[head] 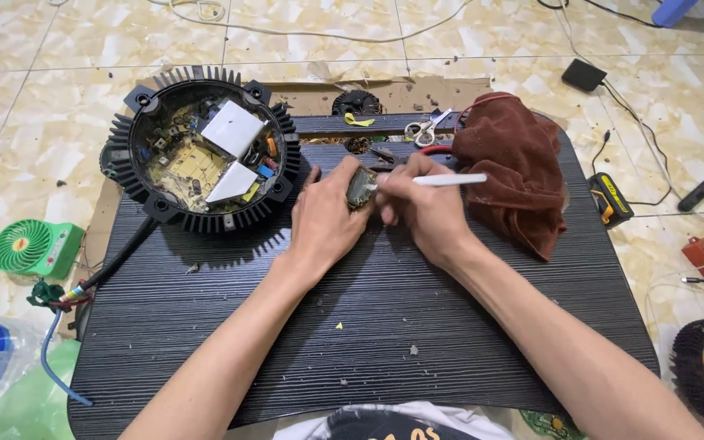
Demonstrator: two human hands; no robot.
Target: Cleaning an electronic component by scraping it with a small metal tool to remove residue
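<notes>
Near the far edge of the black ribbed board (368,326), left hand (327,220) closing around a small circuit part (361,187), mostly hidden by the fingers. Right hand (425,208) pinching a white pen-like tool (450,179), tip hidden at the part. Lying toward the far right corner, a brown cloth (515,163); toward the far left corner, a round finned housing (201,151). Scissors (425,129) only partly showing behind.

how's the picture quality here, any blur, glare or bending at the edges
Head view: even, soft light with faint shadows under the left hand and right hand; mild sheen on the floor tiles, no harsh glare; the small part and white tool are fairly sharp; wide-angle bending curves the black tabletop edges.
</notes>
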